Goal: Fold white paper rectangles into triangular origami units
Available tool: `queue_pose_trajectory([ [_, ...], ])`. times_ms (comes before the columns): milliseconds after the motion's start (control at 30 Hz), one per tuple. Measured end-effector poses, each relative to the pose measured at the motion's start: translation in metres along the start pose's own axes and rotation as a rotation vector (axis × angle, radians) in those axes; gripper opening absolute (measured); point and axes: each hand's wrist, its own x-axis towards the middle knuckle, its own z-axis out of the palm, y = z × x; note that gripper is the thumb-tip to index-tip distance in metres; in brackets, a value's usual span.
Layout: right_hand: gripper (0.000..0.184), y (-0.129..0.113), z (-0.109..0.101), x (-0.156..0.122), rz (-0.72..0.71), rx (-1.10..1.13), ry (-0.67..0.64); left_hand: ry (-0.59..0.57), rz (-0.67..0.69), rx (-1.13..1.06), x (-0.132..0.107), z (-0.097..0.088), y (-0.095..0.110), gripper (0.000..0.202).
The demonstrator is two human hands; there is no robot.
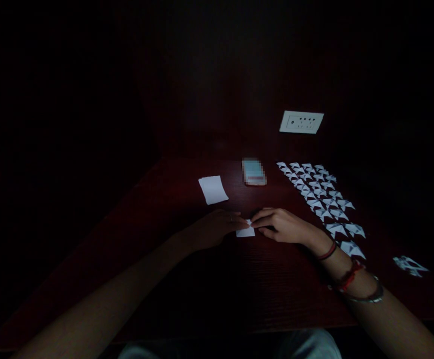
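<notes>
Grip, head view: I could not tell whether either hand was pinching or only pressing. The left hand (217, 228) lay palm down, its fingers together and reaching over the upper-left part of a small white paper (245, 233). The right hand (282, 225) came in from 3 o'clock with fingers loosely curved, thumb slightly apart from them, the foremost fingertips at the paper's upper-right edge. The left hand stood at 9 o'clock. The paper lay on the dark red table (277, 294), between the two hands.

Surroundings, clock centred on that paper: a stack of white sheets (214, 190) at 11, clear of both hands; a blurred phone-like device (253, 172) at 12; rows of folded white pieces (316, 204) at 2, beyond the right hand. A white tangled item lay between 3 and 4, too dim to identify.

Handling notes (my judgement): the step looked like shaping or flattening the paper. I would have let the left fingers anchor it lightly while the right fingertips squared the edges, then pressed outward from the middle. Too much side force could skew so small a piece. Dim light made the edges hard to read, so touch seemed the better guide.
</notes>
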Motion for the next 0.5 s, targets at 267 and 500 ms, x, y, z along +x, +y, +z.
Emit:
queue_pose_trajectory([
  [267, 0.027, 0.0, -0.003, -0.001, 0.043, 0.034, -0.016, -0.015, -0.046, 0.168, 0.002, -0.005, 0.005, 0.051],
  [500, 0.026, -0.003, -0.005, 0.001, 0.04, 0.07, -0.046, -0.018, -0.103, 0.271, 0.001, -0.008, 0.016, 0.043],
])
